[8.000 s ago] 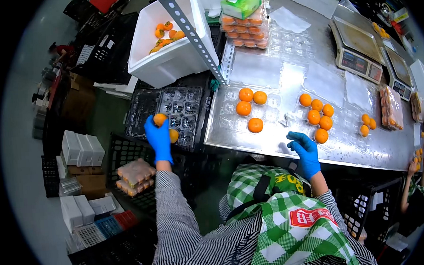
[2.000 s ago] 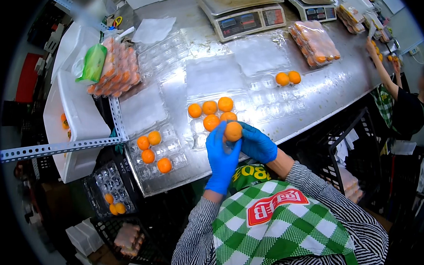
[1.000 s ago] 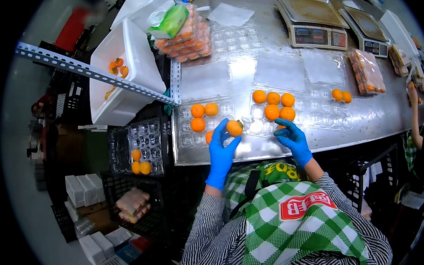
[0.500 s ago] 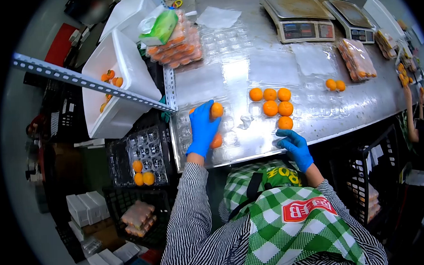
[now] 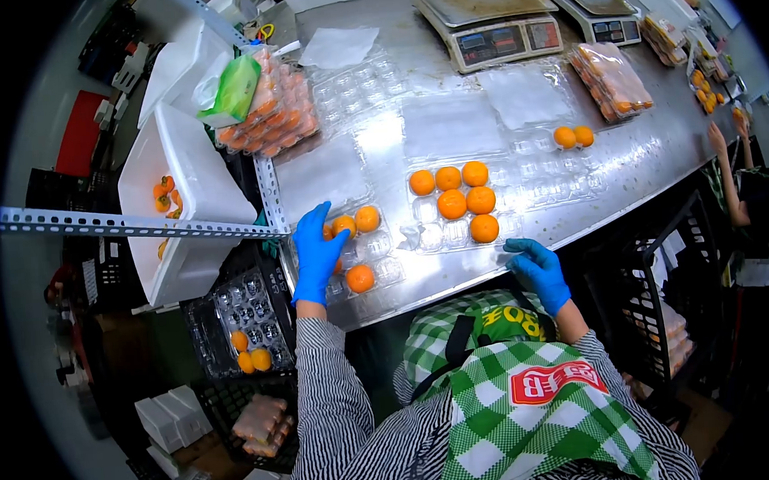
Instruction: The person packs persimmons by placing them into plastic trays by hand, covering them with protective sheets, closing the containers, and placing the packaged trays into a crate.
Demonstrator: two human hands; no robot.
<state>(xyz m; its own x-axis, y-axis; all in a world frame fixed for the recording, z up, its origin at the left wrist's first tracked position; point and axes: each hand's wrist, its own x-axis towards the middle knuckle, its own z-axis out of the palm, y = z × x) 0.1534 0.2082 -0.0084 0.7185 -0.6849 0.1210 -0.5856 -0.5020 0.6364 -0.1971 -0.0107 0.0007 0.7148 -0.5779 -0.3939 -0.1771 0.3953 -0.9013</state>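
My left hand point(image 5: 314, 259), in a blue glove, is over the left clear plastic tray point(image 5: 386, 273) with its fingers spread. An orange mandarin-like fruit point(image 5: 343, 226) lies between its thumb and forefinger, and another fruit point(image 5: 367, 218) sits just to the right. A fruit point(image 5: 360, 279) lies nearer the table edge; others are partly hidden by the hand. My right hand point(image 5: 538, 271), also gloved, hovers at the front edge, fingers loosely bent and apart, holding nothing. Beyond it, a middle clear tray point(image 5: 430, 236) bears several fruits point(image 5: 452, 204). A crumpled clear scrap point(image 5: 410, 237) lies between the trays.
Two scales point(image 5: 496, 39) stand at the back. Stacked fruit packs point(image 5: 273, 111) with a green tissue pack point(image 5: 236, 87) rise at left, beside a perforated metal rail point(image 5: 131, 220) and white foam box point(image 5: 190, 181). A black crate point(image 5: 664, 269) and another person's hands point(image 5: 718, 140) are at right.
The view has shifted, moving the table leftward in it. My left hand has moved left over its tray, uncovering fruit. My right hand stays by the front edge.
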